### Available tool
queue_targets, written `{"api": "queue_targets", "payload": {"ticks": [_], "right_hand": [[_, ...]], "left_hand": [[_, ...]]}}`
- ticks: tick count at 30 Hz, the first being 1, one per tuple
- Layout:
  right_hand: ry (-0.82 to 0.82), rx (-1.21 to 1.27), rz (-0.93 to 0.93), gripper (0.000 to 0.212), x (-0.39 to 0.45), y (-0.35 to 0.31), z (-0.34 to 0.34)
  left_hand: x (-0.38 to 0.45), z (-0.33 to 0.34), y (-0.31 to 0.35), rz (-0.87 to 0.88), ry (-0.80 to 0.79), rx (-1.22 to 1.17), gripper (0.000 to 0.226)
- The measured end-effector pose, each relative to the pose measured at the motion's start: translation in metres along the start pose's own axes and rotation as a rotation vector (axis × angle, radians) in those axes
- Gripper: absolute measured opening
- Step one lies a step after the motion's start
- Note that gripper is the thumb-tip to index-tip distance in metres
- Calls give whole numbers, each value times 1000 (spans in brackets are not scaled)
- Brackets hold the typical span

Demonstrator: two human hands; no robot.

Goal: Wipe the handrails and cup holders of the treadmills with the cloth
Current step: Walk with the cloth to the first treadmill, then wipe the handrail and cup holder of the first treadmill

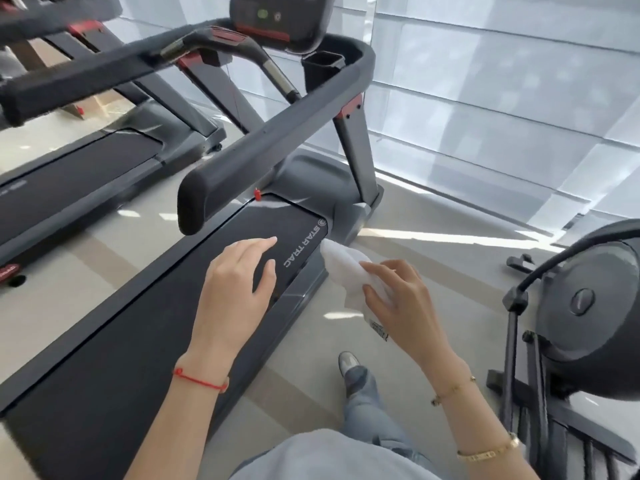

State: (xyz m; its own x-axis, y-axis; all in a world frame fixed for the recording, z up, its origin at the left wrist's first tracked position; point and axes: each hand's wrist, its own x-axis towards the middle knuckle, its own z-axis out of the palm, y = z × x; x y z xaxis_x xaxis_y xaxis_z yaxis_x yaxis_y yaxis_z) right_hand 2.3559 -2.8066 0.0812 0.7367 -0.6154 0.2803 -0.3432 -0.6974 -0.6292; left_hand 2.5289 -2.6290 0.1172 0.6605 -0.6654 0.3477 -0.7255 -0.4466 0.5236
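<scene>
A dark grey treadmill stands in front of me, its right handrail (277, 133) running from the rounded near end up to the console. A black cup holder (322, 65) sits beside the console (277, 15). My right hand (401, 303) holds a white cloth (341, 268) in the air below the handrail's near end, over the treadmill's right edge. My left hand (235, 285) hovers with relaxed fingers above the belt (138, 341), holding nothing. Neither hand touches the rail.
A second treadmill (86, 157) stands to the left, its handrail (76, 81) crossing the upper left. A dark exercise machine (588, 306) stands close on the right. A frosted window wall (502, 98) is beyond. My leg and shoe (349, 367) are on the grey floor.
</scene>
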Motion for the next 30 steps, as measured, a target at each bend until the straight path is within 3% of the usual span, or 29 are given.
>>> {"api": "queue_targets", "payload": {"ticks": [9, 15, 22, 25, 30], "right_hand": [[-161, 110, -486, 31, 229, -22, 38], [-251, 154, -803, 32, 346, -53, 77], [-318, -191, -1073, 41, 399, -46, 116], [-327, -160, -1175, 47, 409, -45, 122], [-520, -51, -1273, 45, 387, -72, 145]], "left_hand": [[118, 7, -40, -233, 321, 207, 34], [170, 23, -53, -475, 387, 303, 34], [189, 38, -57, -660, 412, 327, 36], [191, 41, -62, -695, 429, 348, 36], [191, 38, -72, -739, 427, 323, 34]]}}
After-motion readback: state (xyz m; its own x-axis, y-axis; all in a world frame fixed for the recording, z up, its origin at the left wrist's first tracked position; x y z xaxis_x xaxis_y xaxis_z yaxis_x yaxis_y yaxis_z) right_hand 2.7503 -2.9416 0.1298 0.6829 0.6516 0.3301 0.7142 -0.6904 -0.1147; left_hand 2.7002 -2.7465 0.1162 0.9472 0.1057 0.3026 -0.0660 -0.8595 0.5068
